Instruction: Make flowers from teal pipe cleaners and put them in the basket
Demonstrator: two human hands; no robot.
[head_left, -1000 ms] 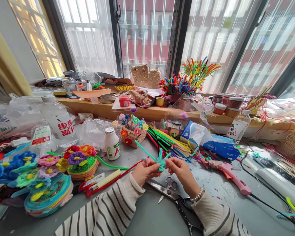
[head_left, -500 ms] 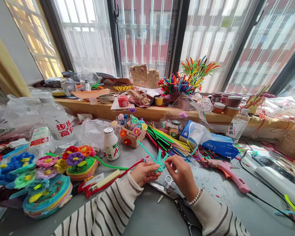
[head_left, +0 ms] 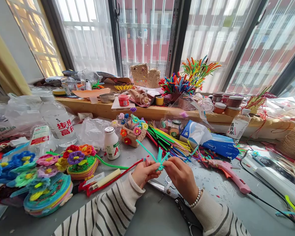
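My left hand [head_left: 144, 173] and my right hand [head_left: 181, 177] meet over the grey table, both pinched on a teal pipe cleaner piece [head_left: 159, 158]. The piece has several short loops sticking up and one long free end running up and left. Both fingertips close on its twisted middle. Under my right wrist lie scissors [head_left: 170, 191]. Both sleeves are striped, and a bead bracelet [head_left: 196, 198] sits on my right wrist.
A pink glue gun [head_left: 229, 172] with its cord lies to the right. Stacked pipe-cleaner flower mats [head_left: 48, 193] fill the left. A white bottle [head_left: 111, 143], flower basket [head_left: 133, 131], loose pipe cleaners [head_left: 170, 142] and blue tissue pack [head_left: 217, 144] stand behind my hands.
My right hand has closed in over the teal piece and covers more of the scissors. The loops have turned slightly between my fingers.
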